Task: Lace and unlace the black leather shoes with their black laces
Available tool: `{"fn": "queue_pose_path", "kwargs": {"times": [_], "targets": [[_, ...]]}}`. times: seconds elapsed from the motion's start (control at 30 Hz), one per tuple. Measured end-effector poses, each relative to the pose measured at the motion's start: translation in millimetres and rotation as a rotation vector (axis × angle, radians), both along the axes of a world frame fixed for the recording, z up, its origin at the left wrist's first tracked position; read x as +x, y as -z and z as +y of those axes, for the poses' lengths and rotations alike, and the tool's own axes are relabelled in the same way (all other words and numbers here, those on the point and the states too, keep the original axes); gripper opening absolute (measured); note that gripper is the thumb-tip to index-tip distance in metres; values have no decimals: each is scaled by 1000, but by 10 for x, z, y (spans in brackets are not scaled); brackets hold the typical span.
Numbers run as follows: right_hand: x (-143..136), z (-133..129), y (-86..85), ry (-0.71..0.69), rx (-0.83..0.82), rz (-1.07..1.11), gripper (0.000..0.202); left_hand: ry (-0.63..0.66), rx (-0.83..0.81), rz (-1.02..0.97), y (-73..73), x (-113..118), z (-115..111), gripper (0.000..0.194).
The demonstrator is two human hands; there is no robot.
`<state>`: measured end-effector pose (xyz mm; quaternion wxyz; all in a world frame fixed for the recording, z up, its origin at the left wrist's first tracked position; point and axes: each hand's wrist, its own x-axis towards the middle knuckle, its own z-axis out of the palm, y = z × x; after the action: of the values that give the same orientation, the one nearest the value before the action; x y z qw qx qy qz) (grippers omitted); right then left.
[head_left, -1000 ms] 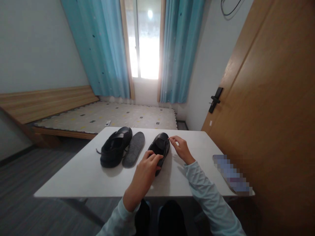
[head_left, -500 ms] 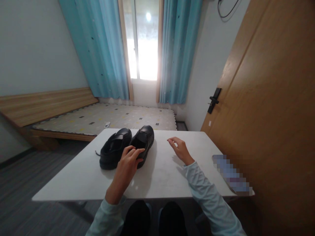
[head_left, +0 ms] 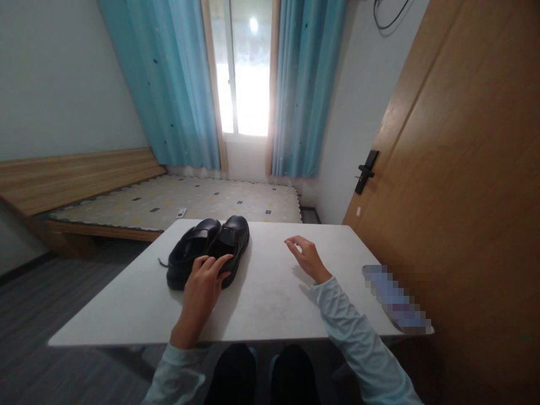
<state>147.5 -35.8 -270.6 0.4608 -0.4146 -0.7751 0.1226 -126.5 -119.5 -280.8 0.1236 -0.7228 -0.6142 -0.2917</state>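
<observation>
Two black shoes stand side by side on the white table, toes pointing away from me. My left hand (head_left: 203, 284) grips the heel end of the right-hand shoe (head_left: 237, 239), its index finger and thumb at the heel's edge; the hand hides part of the heel. Close against that shoe is the left-hand shoe (head_left: 179, 267), with a thin dark lace or strap end (head_left: 162, 262) sticking out at its left. Off to the right, my right hand (head_left: 310, 259) hovers over the table, fingers loosely bent with a small gap to the thumb, holding nothing visible.
The white table (head_left: 270, 315) spans the front. A blurred-out flat item (head_left: 396, 301) lies at its right edge, beside a wooden door (head_left: 464, 197). Behind the table is a low bed (head_left: 228, 197) with a small white object (head_left: 181, 213) on it.
My left hand has moved the right-hand shoe leftward, closing the gap to the other shoe. My right hand has barely moved. The view has shifted slightly.
</observation>
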Motion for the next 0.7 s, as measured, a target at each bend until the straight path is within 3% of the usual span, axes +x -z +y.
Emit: {"fn": "queue_pose_path", "kwargs": {"times": [0.7], "targets": [[21,1,17,-4,-12,-20,30,-61,13,51,40,-70,38,37]]}}
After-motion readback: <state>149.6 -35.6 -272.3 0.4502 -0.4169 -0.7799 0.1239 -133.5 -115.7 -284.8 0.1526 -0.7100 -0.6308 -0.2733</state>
